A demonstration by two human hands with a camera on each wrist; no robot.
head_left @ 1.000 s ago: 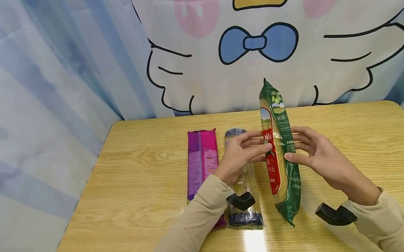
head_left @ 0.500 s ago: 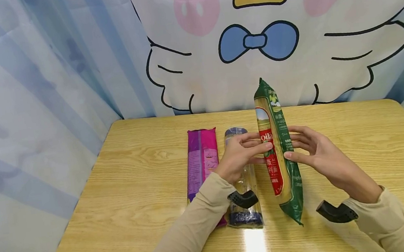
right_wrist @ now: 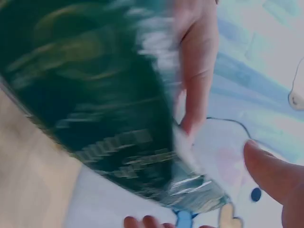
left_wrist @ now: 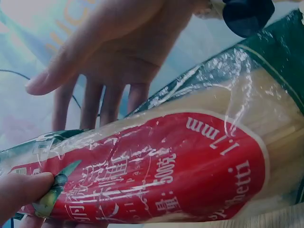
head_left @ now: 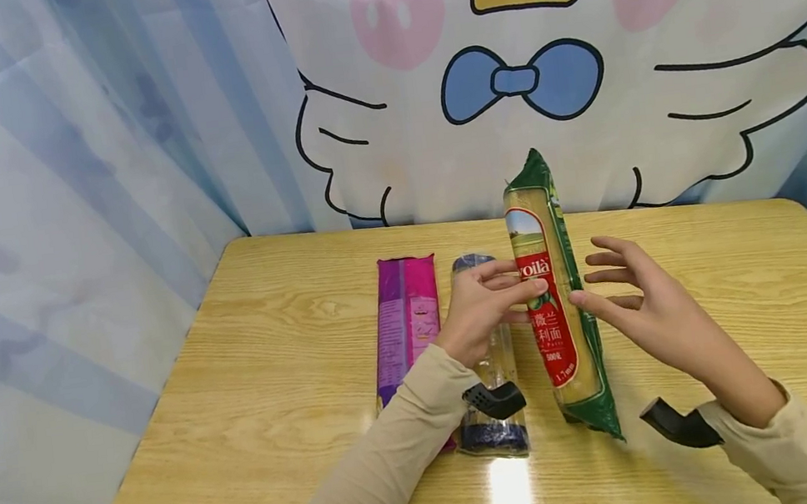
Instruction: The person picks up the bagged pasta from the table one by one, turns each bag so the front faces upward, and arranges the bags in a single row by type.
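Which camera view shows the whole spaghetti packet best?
The head view: it has the spaghetti packet tip to tip, the left hand covering little. The left wrist view gets its red label closer but crops both ends; the right wrist view shows its green side, blurred.

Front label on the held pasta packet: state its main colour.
The label is mainly red, clearest in the left wrist view.
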